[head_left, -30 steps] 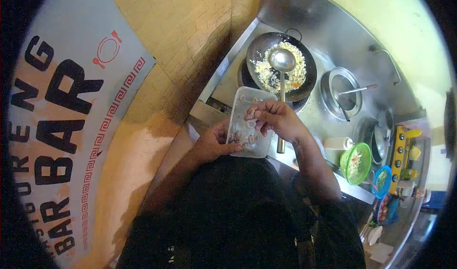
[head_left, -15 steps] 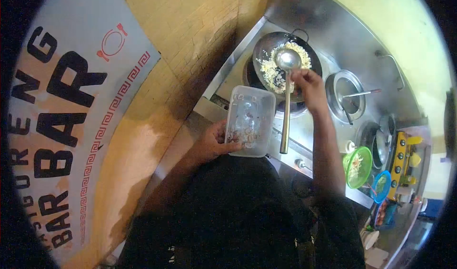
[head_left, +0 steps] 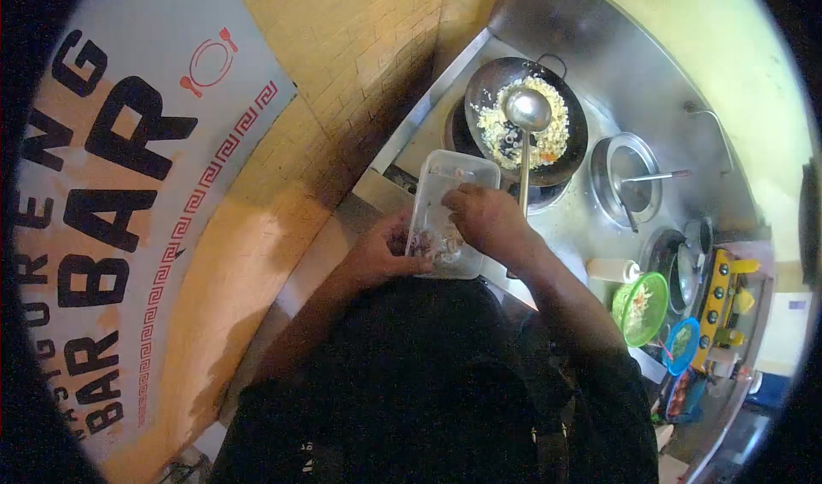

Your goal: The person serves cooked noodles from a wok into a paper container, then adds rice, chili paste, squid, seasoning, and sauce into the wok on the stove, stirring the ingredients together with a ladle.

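My left hand [head_left: 381, 249] grips the near left side of a clear plastic container [head_left: 435, 195]. Small pale and dark reddish pieces [head_left: 441, 243] lie in its near end. Reaching over the container's right wall, my right hand [head_left: 488, 219] has its fingers bunched together inside; whatever they pinch is hidden. Just beyond is a dark wok [head_left: 575, 133] with crumbled yellow-white food [head_left: 552, 112], which looks like scrambled egg. A metal ladle [head_left: 527, 109] rests bowl-down on that food, its handle running toward me and passing behind my right hand.
A metal pot [head_left: 599, 176] with a utensil in it stands right of the wok. Further right are a white bottle [head_left: 610, 269], a green basket [head_left: 658, 313] of shredded food, a blue basket [head_left: 692, 330] and dark pans [head_left: 664, 249]. A brick wall [head_left: 360, 65] borders the left.
My right hand has left its place over the wok and ladle and moved down-left into the container. The ladle stays on the food. The white bottle appears lying more in view.
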Available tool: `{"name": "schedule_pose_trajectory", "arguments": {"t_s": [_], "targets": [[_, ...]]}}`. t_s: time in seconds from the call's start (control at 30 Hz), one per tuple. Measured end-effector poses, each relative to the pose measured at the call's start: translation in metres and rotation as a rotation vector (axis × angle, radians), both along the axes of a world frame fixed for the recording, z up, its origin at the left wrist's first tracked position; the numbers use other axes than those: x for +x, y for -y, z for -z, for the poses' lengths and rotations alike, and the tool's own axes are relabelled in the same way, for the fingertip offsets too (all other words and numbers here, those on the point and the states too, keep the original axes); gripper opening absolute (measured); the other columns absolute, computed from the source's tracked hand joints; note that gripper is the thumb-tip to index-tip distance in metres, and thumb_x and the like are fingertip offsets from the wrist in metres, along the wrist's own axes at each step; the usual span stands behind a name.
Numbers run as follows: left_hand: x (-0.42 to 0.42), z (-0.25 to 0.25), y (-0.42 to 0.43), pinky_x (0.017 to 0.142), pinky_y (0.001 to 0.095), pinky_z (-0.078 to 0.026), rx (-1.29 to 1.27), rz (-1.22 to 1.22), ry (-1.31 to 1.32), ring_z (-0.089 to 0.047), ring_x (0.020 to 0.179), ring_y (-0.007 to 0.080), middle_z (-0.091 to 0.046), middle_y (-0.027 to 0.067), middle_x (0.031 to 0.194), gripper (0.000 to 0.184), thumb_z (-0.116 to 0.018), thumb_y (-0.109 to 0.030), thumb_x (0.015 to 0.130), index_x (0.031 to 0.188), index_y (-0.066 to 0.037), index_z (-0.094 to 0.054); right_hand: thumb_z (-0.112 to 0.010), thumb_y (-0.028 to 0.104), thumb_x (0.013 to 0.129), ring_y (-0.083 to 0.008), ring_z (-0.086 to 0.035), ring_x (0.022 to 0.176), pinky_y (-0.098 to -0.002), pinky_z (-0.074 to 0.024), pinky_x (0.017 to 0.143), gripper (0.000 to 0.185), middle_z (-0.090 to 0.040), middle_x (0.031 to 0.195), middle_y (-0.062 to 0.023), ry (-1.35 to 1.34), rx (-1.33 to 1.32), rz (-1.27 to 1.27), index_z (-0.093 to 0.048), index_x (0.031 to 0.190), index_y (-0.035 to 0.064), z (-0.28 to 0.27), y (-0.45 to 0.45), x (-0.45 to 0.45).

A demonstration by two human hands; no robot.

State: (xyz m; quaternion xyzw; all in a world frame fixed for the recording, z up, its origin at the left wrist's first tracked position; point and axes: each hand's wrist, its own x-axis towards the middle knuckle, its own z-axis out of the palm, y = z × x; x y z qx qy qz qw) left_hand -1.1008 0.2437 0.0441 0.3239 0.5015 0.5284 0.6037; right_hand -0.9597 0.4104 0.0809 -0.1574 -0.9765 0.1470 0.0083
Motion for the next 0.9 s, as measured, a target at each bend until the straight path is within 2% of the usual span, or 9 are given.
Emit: {"name": "schedule_pose_trajectory", "arguments": {"t_s": [0.1, 0.2, 0.4, 0.5, 0.63, 0.7, 0.77, 0.87, 0.9], "targets": [[0.0, 0.009, 0.001, 0.093, 0.0362, -0.045, 0.031, -0.017, 0.102, -0.058, 0.104, 0.0204, -0.059, 0.0113, 0.114, 0.083, -0.083, -0.009, 0.065, 0.135, -0.003, -0.038, -0.064, 0.011, 0.072, -0.0309, -0.065, 0.079, -0.0415, -0.0533, 0.066, 0.017, -0.065, 0.084, -0.0116, 0.023, -0.009, 0.066, -0.062, 0.089, 0.0068, 0.008, 0.004, -0.004], [-0.001, 0.021, -0.001, 0.093, 0.036, -0.045, 0.081, 0.005, 0.186, -0.058, 0.105, 0.0208, -0.059, 0.0112, 0.115, 0.086, -0.084, -0.01, 0.063, 0.135, -0.003, -0.037, -0.063, 0.008, 0.072, -0.0315, -0.065, 0.077, -0.0412, -0.0529, 0.067, 0.019, -0.065, 0.083, -0.0133, -0.132, -0.092, 0.048, -0.063, 0.091, 0.0063, 0.008, 0.0, -0.003], [-0.002, 0.006, -0.003, 0.092, 0.0351, -0.046, 0.044, -0.009, 0.182, -0.059, 0.104, 0.0204, -0.06, 0.0102, 0.115, 0.09, -0.086, -0.014, 0.059, 0.134, -0.001, -0.038, -0.059, 0.003, 0.084, -0.0144, -0.061, 0.068, -0.0297, -0.0498, 0.062, 0.019, -0.064, 0.08, -0.0085, -0.308, -0.636, 0.072, -0.063, 0.102, 0.0039, 0.003, -0.016, 0.006], [-0.002, 0.005, -0.004, 0.092, 0.0353, -0.046, 0.055, -0.019, 0.168, -0.059, 0.103, 0.0204, -0.059, 0.0104, 0.115, 0.091, -0.087, -0.016, 0.058, 0.133, -0.001, -0.039, -0.055, 0.002, 0.088, -0.0082, -0.056, 0.069, -0.0248, -0.0471, 0.06, 0.016, -0.063, 0.081, -0.0036, -0.215, -0.795, 0.155, -0.062, 0.103, 0.0032, -0.005, -0.019, 0.008], [-0.003, 0.007, -0.005, 0.094, 0.0359, -0.046, 0.044, -0.05, 0.177, -0.059, 0.104, 0.0211, -0.059, 0.0115, 0.116, 0.094, -0.088, -0.019, 0.056, 0.133, 0.0, -0.038, -0.058, 0.002, 0.088, -0.0077, -0.057, 0.074, -0.0226, -0.0478, 0.064, 0.014, -0.063, 0.086, -0.0012, -0.459, -0.82, 0.161, -0.062, 0.1, 0.0032, -0.016, -0.048, 0.017], [-0.007, 0.01, -0.004, 0.094, 0.036, -0.045, 0.037, -0.048, 0.133, -0.059, 0.105, 0.0212, -0.059, 0.0119, 0.117, 0.096, -0.089, -0.021, 0.055, 0.133, 0.0, -0.038, -0.059, 0.001, 0.087, -0.0081, -0.059, 0.08, -0.0233, -0.049, 0.07, 0.014, -0.065, 0.091, -0.002, -0.569, -0.643, 0.244, -0.063, 0.101, 0.002, -0.007, -0.086, 0.021], [-0.01, 0.019, -0.003, 0.095, 0.036, -0.045, 0.055, -0.053, 0.112, -0.059, 0.105, 0.0215, -0.059, 0.0123, 0.117, 0.098, -0.09, -0.023, 0.054, 0.133, 0.001, -0.038, -0.065, 0.01, 0.083, -0.0161, -0.064, 0.074, -0.0283, -0.0509, 0.071, 0.015, -0.068, 0.08, -0.0107, -0.478, -0.478, 0.375, -0.066, 0.096, 0.0045, -0.001, -0.119, 0.018], [-0.011, 0.025, -0.005, 0.095, 0.0358, -0.045, 0.09, -0.076, 0.13, -0.059, 0.104, 0.0217, -0.059, 0.0125, 0.117, 0.099, -0.09, -0.026, 0.053, 0.133, 0.001, -0.038, -0.068, 0.013, 0.079, -0.0246, -0.066, 0.078, -0.0328, -0.0521, 0.071, 0.02, -0.067, 0.086, -0.0144, -0.275, -0.194, 0.399, -0.067, 0.097, 0.0054, -0.014, -0.116, 0.022], [-0.01, 0.019, -0.005, 0.094, 0.0356, -0.046, 0.081, -0.086, 0.148, -0.059, 0.104, 0.0216, -0.059, 0.0124, 0.116, 0.099, -0.09, -0.026, 0.053, 0.133, 0.001, -0.038, -0.068, 0.013, 0.077, -0.0264, -0.066, 0.079, -0.0341, -0.0522, 0.072, 0.021, -0.067, 0.088, -0.0145, -0.294, -0.208, 0.34, -0.067, 0.097, 0.0055, -0.021, -0.106, 0.021]]}}
